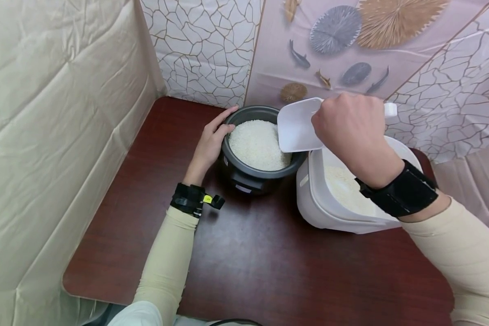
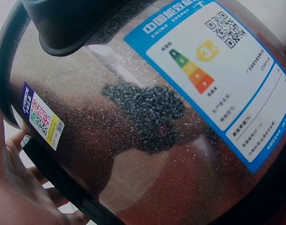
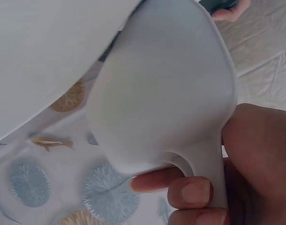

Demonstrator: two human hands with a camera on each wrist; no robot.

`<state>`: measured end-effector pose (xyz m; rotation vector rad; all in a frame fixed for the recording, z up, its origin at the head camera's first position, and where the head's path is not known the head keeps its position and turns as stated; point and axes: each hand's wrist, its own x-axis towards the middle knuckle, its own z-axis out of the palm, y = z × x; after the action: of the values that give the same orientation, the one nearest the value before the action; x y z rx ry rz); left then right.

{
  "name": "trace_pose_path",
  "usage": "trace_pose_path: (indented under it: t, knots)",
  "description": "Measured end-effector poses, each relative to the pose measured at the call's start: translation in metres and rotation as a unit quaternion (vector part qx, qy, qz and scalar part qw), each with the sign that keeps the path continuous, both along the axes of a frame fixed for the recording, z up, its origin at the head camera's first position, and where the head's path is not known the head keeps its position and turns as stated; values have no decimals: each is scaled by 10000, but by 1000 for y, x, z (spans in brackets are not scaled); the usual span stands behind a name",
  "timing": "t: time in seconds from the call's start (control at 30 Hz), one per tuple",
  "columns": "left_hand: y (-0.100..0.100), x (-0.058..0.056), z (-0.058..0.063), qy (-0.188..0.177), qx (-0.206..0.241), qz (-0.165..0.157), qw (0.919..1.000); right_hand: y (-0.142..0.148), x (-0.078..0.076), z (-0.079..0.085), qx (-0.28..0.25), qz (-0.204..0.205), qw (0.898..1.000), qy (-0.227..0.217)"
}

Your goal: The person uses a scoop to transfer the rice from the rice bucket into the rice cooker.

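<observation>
A dark rice cooker (image 1: 265,184) stands lidless near the back wall, its pot heaped with white rice (image 1: 256,146). My left hand (image 1: 209,144) grips the cooker's left rim, thumb over the edge and fingers along the outside. From the left wrist, the cooker's shiny side fills the view. My right hand (image 1: 350,129) holds a white scoop (image 1: 298,127) by its handle. The scoop tilts over the right part of the pot, and no rice shows in it. Curled fingers (image 3: 190,193) wrap the handle in the right wrist view.
Just right of the cooker stands a white rice bin (image 1: 309,203), open at the top, with rice (image 1: 346,190) inside. Both are on a dark red-brown table (image 1: 252,258). Patterned cloth (image 1: 203,54) hangs behind, and a beige cloth (image 1: 65,136) borders the left.
</observation>
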<state>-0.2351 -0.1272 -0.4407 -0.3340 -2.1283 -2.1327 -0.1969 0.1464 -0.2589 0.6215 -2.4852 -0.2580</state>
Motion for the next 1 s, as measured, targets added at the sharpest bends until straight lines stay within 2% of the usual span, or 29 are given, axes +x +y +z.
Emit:
trace_pose_path:
  t: [0.13, 0.3, 0.53, 0.67, 0.8, 1.0]
  knots:
    - [0, 0, 1, -9, -6, 7, 10000, 1, 0, -6, -28, 255, 9983, 514]
    - [1, -1, 2, -49, 24, -24, 10000, 4, -2, -8, -45, 467, 9950, 876]
    - [1, -1, 4, -91, -54, -40, 9999, 10, -5, -8, -140, 600, 9930, 1005]
    - [0, 0, 4, -42, -103, -6, 9999, 14, -5, -7, -269, 488, 9939, 955]
    - [0, 0, 3, -19, -98, 24, 9999, 21, -5, -2, -302, 73, 9973, 668]
    - [-1, 1, 1, -36, -83, -11, 10000, 40, -13, 6, -497, -492, 9963, -499]
